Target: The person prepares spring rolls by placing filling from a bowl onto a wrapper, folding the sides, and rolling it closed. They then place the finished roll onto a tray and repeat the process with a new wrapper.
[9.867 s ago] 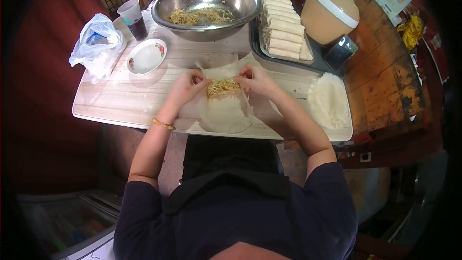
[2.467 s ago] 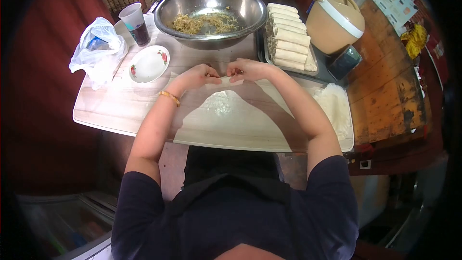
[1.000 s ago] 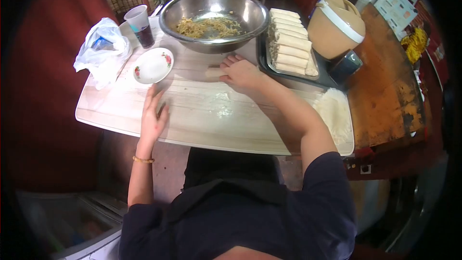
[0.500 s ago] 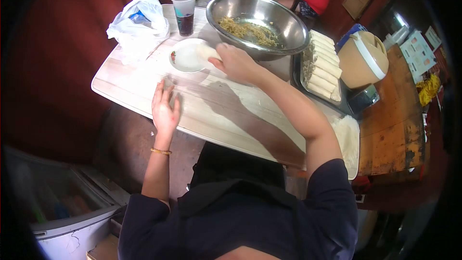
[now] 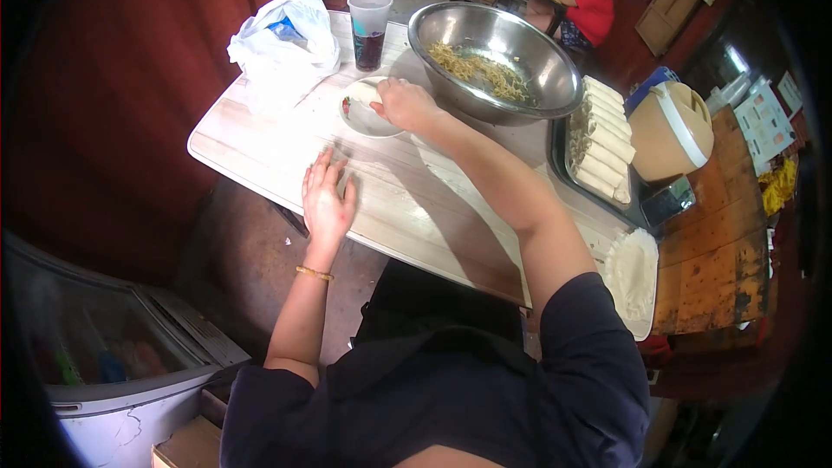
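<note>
My right hand (image 5: 406, 106) is closed around a pale spring roll (image 5: 364, 94), with the roll's end dipped low over a white shallow dish (image 5: 371, 128). Whether roll and dish touch is hard to tell. A small red and green pattern shows on the dish. My left hand (image 5: 328, 199) lies at the table's near edge with its fingers stretched out, holding nothing. Just beyond my right hand stands a steel basin (image 5: 542, 87) with shredded filling (image 5: 481, 72) in it. Rows of wrapped spring rolls (image 5: 604, 140) fill a dark tray (image 5: 559, 152) to the right.
A cup of dark drink (image 5: 369, 35) and a white plastic bag (image 5: 282, 43) stand at the back left. On the right are a stack of wrappers (image 5: 631, 273), a beige jug (image 5: 669, 132) and a wooden table (image 5: 715, 251). A person in red (image 5: 592, 0) sits farther off.
My right hand has lowered the spring roll toward the dish. The view has shifted, so everything appears slightly farther right. My left hand stays at the table edge.
</note>
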Available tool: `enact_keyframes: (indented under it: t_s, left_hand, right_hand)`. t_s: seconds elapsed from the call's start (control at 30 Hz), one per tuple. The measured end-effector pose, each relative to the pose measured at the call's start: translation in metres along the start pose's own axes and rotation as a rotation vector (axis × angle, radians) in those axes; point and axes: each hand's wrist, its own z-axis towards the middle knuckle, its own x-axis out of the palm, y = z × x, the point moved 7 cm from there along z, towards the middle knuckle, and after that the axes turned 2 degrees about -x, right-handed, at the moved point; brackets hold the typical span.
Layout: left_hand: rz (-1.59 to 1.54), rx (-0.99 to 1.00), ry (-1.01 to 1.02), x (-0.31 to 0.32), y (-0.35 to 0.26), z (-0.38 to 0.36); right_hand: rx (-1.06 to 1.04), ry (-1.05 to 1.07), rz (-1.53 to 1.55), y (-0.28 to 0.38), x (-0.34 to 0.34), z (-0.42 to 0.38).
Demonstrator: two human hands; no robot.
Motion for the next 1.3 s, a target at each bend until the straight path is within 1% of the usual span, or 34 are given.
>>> enact_keyframes:
  t_s: [0.17,0.33,0.4,0.43,0.47,0.5,0.53,0.6,0.67,0.7,0.73,0.77,0.8,0.87,0.9,0.93,1.0,1.03,1.1,1.13,1.2,1.23,1.27,1.3]
  left_hand:
    - [0.006,0.006,0.007,0.0,-0.002,0.0]
    - [0.017,-0.001,0.002,-0.002,-0.005,0.0]
    - [0.009,0.001,0.013,-0.001,-0.005,-0.001]
    - [-0.015,0.012,-0.007,-0.001,-0.003,-0.001]
    - [-0.043,0.022,-0.022,0.001,-0.003,-0.001]
    - [-0.029,0.076,-0.031,-0.003,-0.012,-0.002]
    - [-0.071,0.086,-0.017,0.0,-0.014,-0.003]
    - [-0.103,0.201,0.001,0.006,-0.038,-0.009]
    - [-0.192,0.412,0.072,0.022,-0.085,-0.022]
    - [-0.196,0.444,0.16,0.033,-0.11,-0.029]
    - [-0.203,0.443,0.171,0.041,-0.131,-0.033]
    - [-0.212,0.496,0.213,0.05,-0.154,-0.038]
    - [-0.219,0.549,0.251,0.059,-0.172,-0.042]
    - [-0.204,0.572,0.276,0.073,-0.188,-0.048]
    - [-0.185,0.592,0.297,0.08,-0.193,-0.052]
    - [-0.186,0.586,0.31,0.083,-0.193,-0.054]
    - [-0.197,0.587,0.435,0.092,-0.191,-0.062]
    - [-0.193,0.578,0.456,0.09,-0.191,-0.065]
    - [-0.23,0.539,0.519,0.083,-0.192,-0.067]
    - [-0.224,0.538,0.527,0.08,-0.192,-0.068]
    - [-0.223,0.609,0.491,0.069,-0.197,-0.074]
    - [-0.222,0.61,0.495,0.066,-0.198,-0.075]
    - [-0.215,0.637,0.483,0.063,-0.199,-0.078]
    - [-0.21,0.664,0.471,0.061,-0.201,-0.08]
  right_hand:
    - [0.025,-0.012,0.017,-0.004,-0.007,-0.001]
    - [0.084,-0.037,0.029,-0.006,-0.039,-0.019]
    - [0.045,-0.116,-0.025,-0.007,-0.059,-0.041]
    - [0.067,-0.113,-0.03,-0.014,-0.064,-0.056]
    - [-0.028,-0.182,-0.125,-0.015,-0.073,-0.076]
    - [-0.119,-0.245,-0.222,-0.017,-0.081,-0.099]
    - [-0.089,-0.234,-0.234,-0.031,-0.083,-0.121]
    - [-0.262,-0.28,-0.433,-0.045,-0.081,-0.168]
    - [-0.25,-0.234,-0.415,-0.055,-0.078,-0.209]
    - [-0.271,-0.166,-0.45,-0.052,-0.072,-0.225]
    - [-0.294,-0.096,-0.479,-0.047,-0.065,-0.239]
    - [-0.28,-0.023,-0.445,-0.038,-0.062,-0.249]
    - [-0.273,-0.016,-0.439,-0.03,-0.06,-0.258]
    - [-0.335,-0.043,-0.282,-0.012,-0.059,-0.271]
    - [-0.346,-0.085,-0.255,-0.005,-0.063,-0.276]
    - [-0.34,-0.079,-0.245,-0.002,-0.064,-0.28]
    - [-0.305,-0.098,-0.218,0.006,-0.068,-0.289]
    - [-0.296,-0.092,-0.197,0.013,-0.071,-0.293]
    - [-0.173,-0.033,-0.101,0.022,-0.078,-0.296]
    - [-0.168,-0.035,-0.091,0.029,-0.083,-0.298]
    - [-0.106,-0.051,-0.033,0.037,-0.093,-0.307]
    - [-0.062,-0.007,-0.078,0.04,-0.087,-0.315]
    - [-0.06,-0.006,-0.075,0.046,-0.085,-0.321]
    - [-0.017,-0.059,-0.139,0.05,-0.088,-0.327]
